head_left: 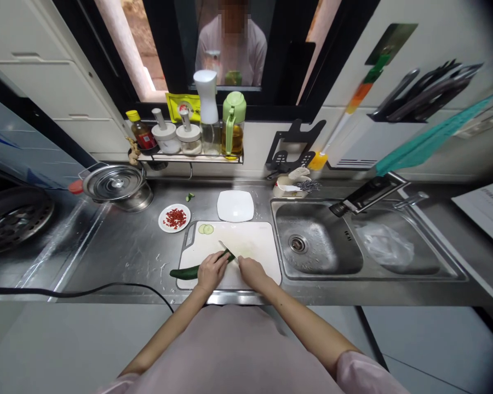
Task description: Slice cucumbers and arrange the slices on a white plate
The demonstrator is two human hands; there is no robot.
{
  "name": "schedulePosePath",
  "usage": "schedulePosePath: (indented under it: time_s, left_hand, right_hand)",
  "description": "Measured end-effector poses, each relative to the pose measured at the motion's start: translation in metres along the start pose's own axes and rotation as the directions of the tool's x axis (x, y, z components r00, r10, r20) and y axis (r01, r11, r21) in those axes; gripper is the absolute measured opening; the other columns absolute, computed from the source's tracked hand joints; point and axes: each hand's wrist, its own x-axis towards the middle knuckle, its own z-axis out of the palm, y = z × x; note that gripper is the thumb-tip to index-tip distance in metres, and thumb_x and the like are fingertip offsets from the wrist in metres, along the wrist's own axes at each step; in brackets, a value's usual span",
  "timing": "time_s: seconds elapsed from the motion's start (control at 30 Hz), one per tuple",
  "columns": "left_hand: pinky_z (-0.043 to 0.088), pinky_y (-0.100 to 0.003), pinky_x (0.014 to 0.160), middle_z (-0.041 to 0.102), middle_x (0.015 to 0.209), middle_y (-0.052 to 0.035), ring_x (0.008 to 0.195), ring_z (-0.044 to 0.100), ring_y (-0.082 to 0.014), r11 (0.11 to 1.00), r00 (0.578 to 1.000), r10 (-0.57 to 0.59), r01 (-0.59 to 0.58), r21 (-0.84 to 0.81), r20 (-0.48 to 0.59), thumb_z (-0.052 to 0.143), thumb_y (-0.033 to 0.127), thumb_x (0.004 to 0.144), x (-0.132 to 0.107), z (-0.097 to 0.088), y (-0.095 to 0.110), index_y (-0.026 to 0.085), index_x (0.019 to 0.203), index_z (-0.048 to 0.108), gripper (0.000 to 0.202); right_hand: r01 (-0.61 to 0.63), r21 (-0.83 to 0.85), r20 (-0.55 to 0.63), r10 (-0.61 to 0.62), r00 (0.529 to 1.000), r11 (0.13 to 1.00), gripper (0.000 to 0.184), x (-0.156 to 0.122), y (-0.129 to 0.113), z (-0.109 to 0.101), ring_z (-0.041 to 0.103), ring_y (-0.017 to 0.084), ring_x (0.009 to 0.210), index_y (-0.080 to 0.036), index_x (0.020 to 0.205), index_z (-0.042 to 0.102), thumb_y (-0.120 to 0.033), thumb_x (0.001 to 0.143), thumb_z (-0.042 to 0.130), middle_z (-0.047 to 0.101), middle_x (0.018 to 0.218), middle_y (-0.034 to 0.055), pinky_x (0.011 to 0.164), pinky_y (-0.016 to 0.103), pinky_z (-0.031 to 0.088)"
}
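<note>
A dark green cucumber (184, 272) lies across the front of a white cutting board (254, 241), its left end hanging past the board's edge. My left hand (211, 271) is closed over the cucumber, holding it down. My right hand (250, 271) grips a knife (227, 248) whose blade meets the cucumber's right end. Two cut cucumber slices (206, 229) lie at the board's back left corner.
A small plate of chopped red chilli (175, 218) and an empty white square plate (235, 206) sit behind the board. A lidded pot (115, 186) is at left, a steel sink (320, 246) at right. A rack of condiment bottles (189, 137) stands under the window. A black cable (107, 288) runs along the counter's front.
</note>
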Motion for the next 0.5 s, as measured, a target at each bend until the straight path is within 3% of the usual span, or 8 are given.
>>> schedulePosePath:
  time_s: [0.5]
  left_hand:
    - [0.053, -0.034, 0.087, 0.067, 0.112, -0.0062, 0.098, 0.062, -0.0183, 1.0, 1.0, -0.005, 0.005, 0.003, -0.002, 0.05, 0.028, 0.091, 0.0002, 0.0, -0.0003, 0.028, 0.117, 0.065, 0.03]
  right_hand:
    - [0.031, 0.014, -0.02, -0.031, 0.999, 0.999, 0.03, 0.0075, 0.0055, 0.0097, 0.064, 0.021, 0.097, -0.013, 0.112, 0.053, -0.009, 0.09, 0.034, 0.068, 0.099, 0.0135, 0.078, 0.029, 0.044]
